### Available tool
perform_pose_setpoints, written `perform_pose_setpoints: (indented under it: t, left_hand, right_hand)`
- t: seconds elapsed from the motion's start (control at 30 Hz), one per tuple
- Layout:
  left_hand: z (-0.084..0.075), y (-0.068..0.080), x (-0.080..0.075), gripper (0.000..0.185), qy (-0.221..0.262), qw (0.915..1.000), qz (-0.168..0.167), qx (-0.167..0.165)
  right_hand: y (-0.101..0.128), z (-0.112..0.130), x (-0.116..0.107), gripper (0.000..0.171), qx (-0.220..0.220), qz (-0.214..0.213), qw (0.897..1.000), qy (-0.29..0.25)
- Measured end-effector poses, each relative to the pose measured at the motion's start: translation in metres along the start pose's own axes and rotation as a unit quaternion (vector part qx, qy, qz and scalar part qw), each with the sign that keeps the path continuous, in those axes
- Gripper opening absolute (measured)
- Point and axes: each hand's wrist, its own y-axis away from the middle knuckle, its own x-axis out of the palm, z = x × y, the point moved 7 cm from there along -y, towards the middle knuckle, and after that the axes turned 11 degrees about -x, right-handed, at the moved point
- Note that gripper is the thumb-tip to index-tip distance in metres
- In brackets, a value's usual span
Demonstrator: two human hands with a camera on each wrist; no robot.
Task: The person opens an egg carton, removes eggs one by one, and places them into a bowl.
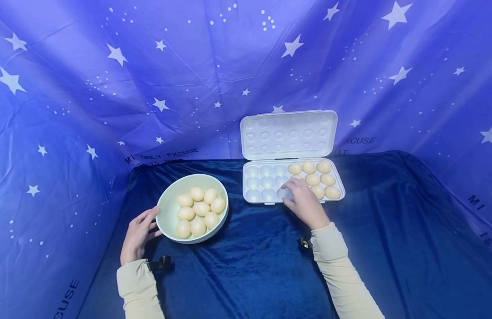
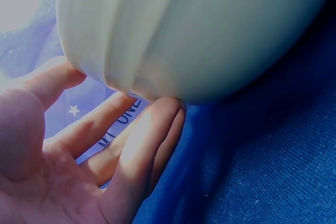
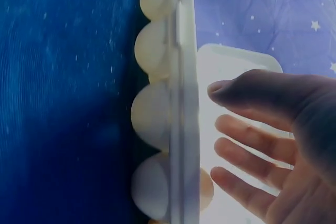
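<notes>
My left hand (image 1: 137,235) is at the left side of a pale green bowl (image 1: 166,195). Its fairly straight, spread fingers (image 2: 134,166) touch the bowl's outer wall. Inside the bowl lie several light brown eggs (image 1: 201,208). Above the front row of a white plastic egg box (image 1: 249,202) hovers my right hand (image 1: 305,204), fingers bent slightly down. In the right wrist view its thumb and fingertips stand apart, and no egg shows between them. Eggs (image 1: 327,179) fill the box's right-hand wells; round bare wells show on the left. The hand partly hides the middle wells.
The egg box's lid (image 1: 288,135) stands raised at the back, close to a blue star-patterned curtain (image 1: 214,66). Dark blue velvety cloth (image 1: 253,266) covers the table. Black wrist cameras (image 1: 162,263) sit at both cuffs.
</notes>
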Motion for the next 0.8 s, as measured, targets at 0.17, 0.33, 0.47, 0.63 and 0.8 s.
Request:
perform_pose_setpoints:
  t: [0.17,0.33,0.47,0.63,0.8]
  left_hand:
    - [0.000,-0.001,0.000,0.061,0.004,1.0000,0.002,0.000]
    - [0.001,-0.001,0.000,0.060,0.006,1.0000,0.000,-0.001]
    - [0.000,0.001,0.000,0.059,0.006,1.0000,0.002,0.002]
    - [-0.003,0.002,0.001,0.063,-0.009,0.9999,-0.002,0.009]
    - [-0.005,0.004,0.002,0.062,-0.031,0.9994,-0.008,0.014]
  right_hand:
    - [0.003,-0.009,-0.002,0.027,0.019,0.004,1.000,-0.003]
    - [0.006,-0.018,-0.004,0.025,0.042,0.007,0.999,0.004]
    - [0.009,-0.024,-0.006,0.021,0.058,0.002,0.998,0.008]
    - [0.011,-0.030,-0.007,0.019,0.065,-0.004,0.998,0.016]
    - [0.012,-0.038,-0.004,0.024,0.068,0.006,0.998,0.012]
